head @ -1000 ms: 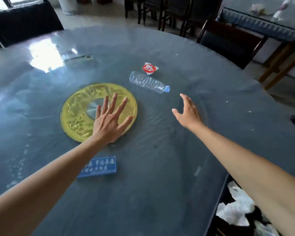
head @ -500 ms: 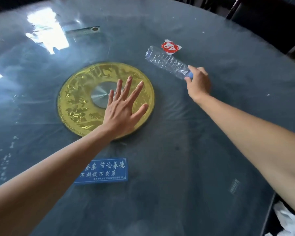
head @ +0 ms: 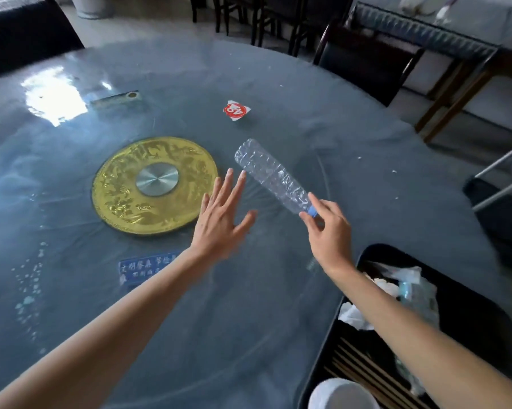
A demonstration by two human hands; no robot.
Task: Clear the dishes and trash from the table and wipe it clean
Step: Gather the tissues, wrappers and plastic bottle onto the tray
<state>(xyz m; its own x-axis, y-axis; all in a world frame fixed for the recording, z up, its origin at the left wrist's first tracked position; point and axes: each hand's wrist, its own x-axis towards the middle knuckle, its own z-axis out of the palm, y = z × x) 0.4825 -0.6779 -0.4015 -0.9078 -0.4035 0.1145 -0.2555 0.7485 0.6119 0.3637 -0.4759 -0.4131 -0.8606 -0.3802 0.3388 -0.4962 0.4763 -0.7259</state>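
My right hand point(head: 328, 231) pinches the blue cap end of a crumpled clear plastic bottle point(head: 272, 177) and holds it lifted above the round table point(head: 278, 320), the bottle's base pointing up and to the left. My left hand point(head: 222, 219) is open with fingers spread, just left of the bottle and right of the gold disc point(head: 154, 184) at the table's centre. A red and white wrapper point(head: 236, 110) lies on the table farther back.
A black bin point(head: 470, 314) with white paper and plastic trash stands at the table's right edge, below my right forearm. A blue sign point(head: 142, 268) lies near my left forearm. A flat dark object point(head: 116, 100) lies at the back left. Dark chairs point(head: 363, 60) stand behind the table.
My right hand reached the bottle, gripped its cap end and pulled it back toward me, lifted off the table. My left hand came off the gold disc and moved right.
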